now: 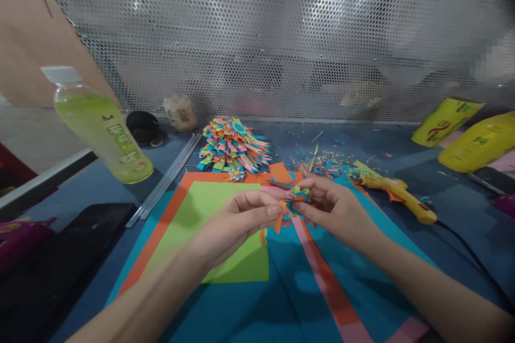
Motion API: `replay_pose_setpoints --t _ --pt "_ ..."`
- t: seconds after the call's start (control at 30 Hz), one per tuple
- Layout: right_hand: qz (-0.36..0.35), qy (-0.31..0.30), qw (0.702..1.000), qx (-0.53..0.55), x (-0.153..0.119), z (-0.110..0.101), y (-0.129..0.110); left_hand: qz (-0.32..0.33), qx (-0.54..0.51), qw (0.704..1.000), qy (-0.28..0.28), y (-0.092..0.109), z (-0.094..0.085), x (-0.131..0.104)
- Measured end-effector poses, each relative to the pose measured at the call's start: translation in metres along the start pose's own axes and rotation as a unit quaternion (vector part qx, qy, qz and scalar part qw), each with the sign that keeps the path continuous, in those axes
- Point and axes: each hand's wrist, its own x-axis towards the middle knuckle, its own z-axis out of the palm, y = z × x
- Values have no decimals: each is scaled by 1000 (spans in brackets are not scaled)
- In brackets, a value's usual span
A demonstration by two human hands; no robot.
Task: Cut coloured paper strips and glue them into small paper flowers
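Note:
In the head view my left hand (251, 217) pinches an orange paper strip (279, 220) between thumb and fingers. Close beside it my right hand (328, 203) grips a small paper flower (298, 198) with blue, green and orange petals. The two hands meet over sheets of coloured paper, and the strip touches or nearly touches the flower; I cannot tell which. Behind them a finished-looking paper flower (237, 173) lies in front of a tall pile of fringed paper strips (233, 144). Scissors (280, 184) lie partly hidden behind my hands.
A yellow glue gun (396, 193) with a black cable lies at right, near paper scraps (333, 163). At left stand a green drink bottle (104, 128), clear glue sticks (164, 179) and a black phone-like slab (76, 257). Yellow containers (478, 142) sit far right, before a perforated metal panel (257, 37).

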Motion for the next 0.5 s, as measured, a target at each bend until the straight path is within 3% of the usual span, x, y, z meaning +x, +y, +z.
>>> replay_pose_setpoints --t 0.37,0.5 --pt "74 -6 992 101 1 -4 -9 28 30 999 21 5 -5 6" --pt "98 -10 978 184 1 -6 -10 44 55 993 98 6 -8 9"
